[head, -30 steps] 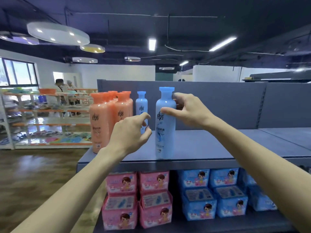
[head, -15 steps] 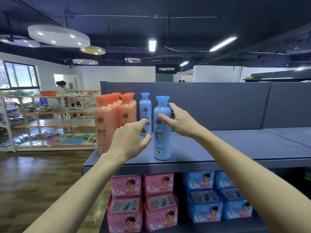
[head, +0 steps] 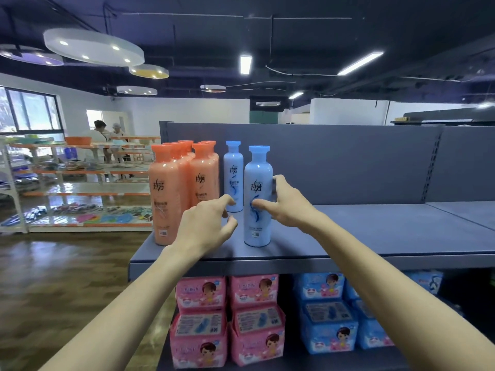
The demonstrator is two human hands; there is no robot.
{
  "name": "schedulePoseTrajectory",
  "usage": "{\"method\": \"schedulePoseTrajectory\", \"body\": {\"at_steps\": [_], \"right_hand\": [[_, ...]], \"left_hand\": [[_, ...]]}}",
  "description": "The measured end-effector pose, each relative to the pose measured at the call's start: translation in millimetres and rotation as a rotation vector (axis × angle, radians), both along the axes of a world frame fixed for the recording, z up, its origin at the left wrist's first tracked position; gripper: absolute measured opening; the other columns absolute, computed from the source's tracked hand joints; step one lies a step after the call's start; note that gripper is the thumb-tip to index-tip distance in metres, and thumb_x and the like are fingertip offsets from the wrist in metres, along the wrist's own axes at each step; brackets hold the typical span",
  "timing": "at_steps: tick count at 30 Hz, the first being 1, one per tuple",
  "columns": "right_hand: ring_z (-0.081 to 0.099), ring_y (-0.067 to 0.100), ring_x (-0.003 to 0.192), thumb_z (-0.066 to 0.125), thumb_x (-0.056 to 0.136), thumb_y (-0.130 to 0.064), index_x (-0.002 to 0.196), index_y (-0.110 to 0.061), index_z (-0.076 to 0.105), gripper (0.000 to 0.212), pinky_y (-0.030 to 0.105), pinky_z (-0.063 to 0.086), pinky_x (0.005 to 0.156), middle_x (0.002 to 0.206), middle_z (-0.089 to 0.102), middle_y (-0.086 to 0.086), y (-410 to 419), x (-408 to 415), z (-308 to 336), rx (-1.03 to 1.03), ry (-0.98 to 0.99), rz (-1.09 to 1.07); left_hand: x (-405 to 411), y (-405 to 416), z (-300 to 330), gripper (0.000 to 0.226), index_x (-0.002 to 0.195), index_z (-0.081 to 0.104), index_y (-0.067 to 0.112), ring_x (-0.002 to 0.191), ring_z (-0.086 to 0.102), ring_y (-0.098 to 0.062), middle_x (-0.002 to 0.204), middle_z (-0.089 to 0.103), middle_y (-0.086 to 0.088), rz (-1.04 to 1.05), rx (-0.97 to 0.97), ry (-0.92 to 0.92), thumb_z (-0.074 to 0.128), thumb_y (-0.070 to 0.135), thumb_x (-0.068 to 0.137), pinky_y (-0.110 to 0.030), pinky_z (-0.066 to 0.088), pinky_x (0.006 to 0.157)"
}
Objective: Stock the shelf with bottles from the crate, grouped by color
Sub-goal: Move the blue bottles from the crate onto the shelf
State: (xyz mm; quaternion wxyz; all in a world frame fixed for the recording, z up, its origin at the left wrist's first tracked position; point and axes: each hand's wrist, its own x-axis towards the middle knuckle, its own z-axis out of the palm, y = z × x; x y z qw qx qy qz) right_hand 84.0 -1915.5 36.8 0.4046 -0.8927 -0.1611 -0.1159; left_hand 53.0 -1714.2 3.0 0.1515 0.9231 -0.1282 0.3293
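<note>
On the grey top shelf (head: 375, 236), several orange bottles (head: 163, 199) stand grouped at the left end. A light-blue bottle (head: 233, 170) stands upright just right of them, towards the back. A second, nearer blue bottle (head: 257, 172) stands upright near the shelf's front edge. My right hand (head: 289, 204) grips this bottle at mid-height, thumb on the front label and fingers round its right side. My left hand (head: 206, 226) hovers in front of the gap between the orange bottles and the blue ones, fingers loosely curled and holding nothing. The crate is out of view.
A grey back panel (head: 348, 162) rises behind the shelf, which runs on bare to the right. Below are pink packs (head: 201, 325) and blue packs (head: 329, 325). Across the wooden floor (head: 53, 277) at left stand orange-edged racks (head: 80, 194), with two people (head: 99, 135) behind them.
My right hand slid down the nearer blue bottle from its neck to its middle; the bottle stays upright on the shelf. My left hand stayed low beside it.
</note>
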Motion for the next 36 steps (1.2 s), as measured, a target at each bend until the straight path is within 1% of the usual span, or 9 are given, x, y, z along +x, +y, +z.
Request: {"method": "schedulePoseTrajectory", "body": {"at_steps": [4,8,12,15,20,26,29,36], "right_hand": [[0.062,0.017,0.110,0.071,0.087,-0.039,0.125,-0.024,0.040,0.052,0.045,0.056,0.092,0.119,0.060,-0.006,3,24,3,0.058,0.077,0.106],[0.061,0.017,0.112,0.071,0.089,-0.033,0.125,-0.021,0.039,0.050,0.045,0.056,0.092,0.121,0.060,-0.004,15,44,4,0.087,0.119,0.163],[0.061,0.017,0.112,0.071,0.086,-0.036,0.126,-0.021,0.040,0.053,0.046,0.056,0.092,0.121,0.059,-0.004,30,63,4,0.075,0.092,0.140],[0.060,0.017,0.111,0.071,0.085,-0.038,0.127,-0.021,0.043,0.052,0.047,0.055,0.092,0.121,0.059,-0.005,39,76,0,0.068,0.044,0.106],[0.061,0.018,0.107,0.068,0.089,-0.031,0.126,-0.018,0.046,0.046,0.045,0.055,0.092,0.120,0.061,-0.002,51,90,-3,0.074,-0.001,0.062],[0.062,0.021,0.108,0.069,0.088,-0.030,0.127,-0.015,0.049,0.047,0.045,0.056,0.090,0.119,0.062,0.000,57,107,-4,0.077,-0.015,0.042],[0.061,0.022,0.107,0.069,0.089,-0.028,0.127,-0.014,0.049,0.046,0.045,0.057,0.087,0.119,0.061,0.002,59,111,-3,0.065,-0.021,0.023],[0.058,0.021,0.109,0.066,0.092,-0.028,0.130,-0.012,0.047,0.046,0.040,0.055,0.088,0.123,0.059,0.003,63,117,-3,0.022,-0.040,-0.008]], "left_hand": [[9,1,-5,0.032,0.119,0.055,0.029,0.091,0.064,-0.020,0.098,0.068,0.011,0.023,0.002,0.031,0.053,0.034,0.088,-0.030,0.041,0.068],[20,3,-12,0.032,0.117,0.056,0.028,0.086,0.064,-0.022,0.094,0.069,0.010,0.047,-0.005,0.038,0.052,0.035,0.087,-0.032,0.048,0.069],[30,4,-16,0.029,0.114,0.056,0.027,0.084,0.064,-0.021,0.093,0.069,0.009,0.062,0.002,0.021,0.051,0.035,0.087,-0.031,0.047,0.067],[36,5,-16,0.025,0.111,0.057,0.027,0.085,0.065,-0.022,0.093,0.070,0.010,0.063,-0.030,0.001,0.052,0.033,0.086,-0.032,0.048,0.068],[45,6,-17,0.024,0.110,0.056,0.026,0.085,0.063,-0.023,0.092,0.069,0.010,0.047,-0.034,-0.012,0.052,0.031,0.087,-0.033,0.047,0.068],[52,10,-18,0.022,0.107,0.054,0.026,0.082,0.063,-0.025,0.089,0.068,0.008,0.036,-0.018,-0.021,0.052,0.032,0.086,-0.037,0.051,0.070],[55,12,-19,0.021,0.106,0.054,0.027,0.082,0.063,-0.024,0.089,0.068,0.008,0.028,-0.016,-0.026,0.052,0.032,0.086,-0.037,0.051,0.070],[60,14,-19,0.021,0.106,0.054,0.028,0.081,0.063,-0.023,0.087,0.068,0.009,0.009,-0.017,-0.046,0.053,0.032,0.085,-0.035,0.050,0.068]]}}
